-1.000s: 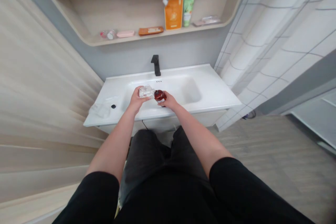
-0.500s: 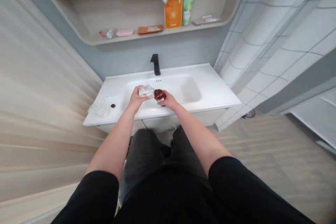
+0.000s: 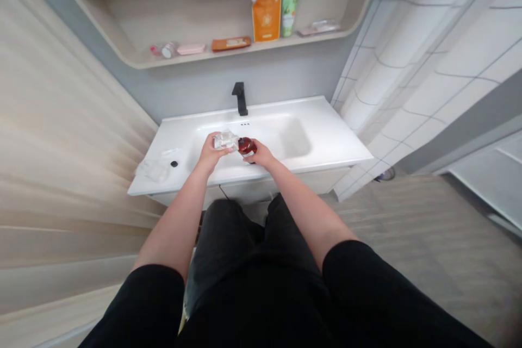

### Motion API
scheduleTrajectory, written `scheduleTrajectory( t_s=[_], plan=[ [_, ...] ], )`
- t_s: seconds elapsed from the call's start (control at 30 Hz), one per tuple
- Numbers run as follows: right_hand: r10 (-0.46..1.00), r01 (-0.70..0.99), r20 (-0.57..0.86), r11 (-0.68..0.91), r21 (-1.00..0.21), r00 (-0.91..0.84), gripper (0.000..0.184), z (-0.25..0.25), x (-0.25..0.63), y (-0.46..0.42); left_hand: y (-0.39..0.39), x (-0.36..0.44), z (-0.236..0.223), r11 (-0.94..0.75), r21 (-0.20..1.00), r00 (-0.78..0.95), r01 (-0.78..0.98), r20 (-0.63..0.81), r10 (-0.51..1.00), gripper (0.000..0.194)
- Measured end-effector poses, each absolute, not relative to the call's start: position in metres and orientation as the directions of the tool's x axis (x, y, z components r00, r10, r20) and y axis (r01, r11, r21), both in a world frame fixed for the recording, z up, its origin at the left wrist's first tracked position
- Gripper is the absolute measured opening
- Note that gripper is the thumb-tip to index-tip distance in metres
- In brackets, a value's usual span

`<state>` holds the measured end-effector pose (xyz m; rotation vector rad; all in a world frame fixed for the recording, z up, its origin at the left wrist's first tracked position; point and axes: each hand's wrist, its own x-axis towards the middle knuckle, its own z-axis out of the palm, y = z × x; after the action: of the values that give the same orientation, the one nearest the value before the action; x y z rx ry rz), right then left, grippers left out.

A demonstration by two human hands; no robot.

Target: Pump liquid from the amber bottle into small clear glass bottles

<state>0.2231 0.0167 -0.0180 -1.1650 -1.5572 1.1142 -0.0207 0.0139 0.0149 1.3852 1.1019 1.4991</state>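
Over the front of the white sink, my left hand is closed on a clear plastic container, possibly a bottle; its exact kind is hard to make out. My right hand wraps round a reddish-brown bottle with a pale label and a dark neck. The bottle tilts left, its neck against or very close to the clear container. Whether liquid passes between them cannot be seen. A small black cap and crumpled clear plastic lie on the counter to the left.
A black faucet rises behind the basin. Above, a wall shelf carries an orange pouch, a green tube and several small items. A pale curtain hangs at the left; white tiled wall stands at the right.
The whole view has shifted slightly. Both hands keep the clear container and the brown bottle in nearly the same position against each other.
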Motion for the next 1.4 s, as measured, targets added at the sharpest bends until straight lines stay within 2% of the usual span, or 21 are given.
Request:
scheduleTrajectory(
  t_s=[0.53,1.4],
  plan=[
    [0.967,0.142,0.128,0.161,-0.977,-0.219,0.074,-0.024,0.223,0.021,0.016,-0.021,0.02,-0.32,0.946,-0.081,0.058,0.324,0.942,0.089],
    [0.963,0.202,0.17,0.213,-0.956,-0.209,0.078,-0.035,0.224,0.028,0.022,-0.029,0.017,-0.315,0.943,-0.067,0.111,0.323,0.944,0.09]
  ],
)
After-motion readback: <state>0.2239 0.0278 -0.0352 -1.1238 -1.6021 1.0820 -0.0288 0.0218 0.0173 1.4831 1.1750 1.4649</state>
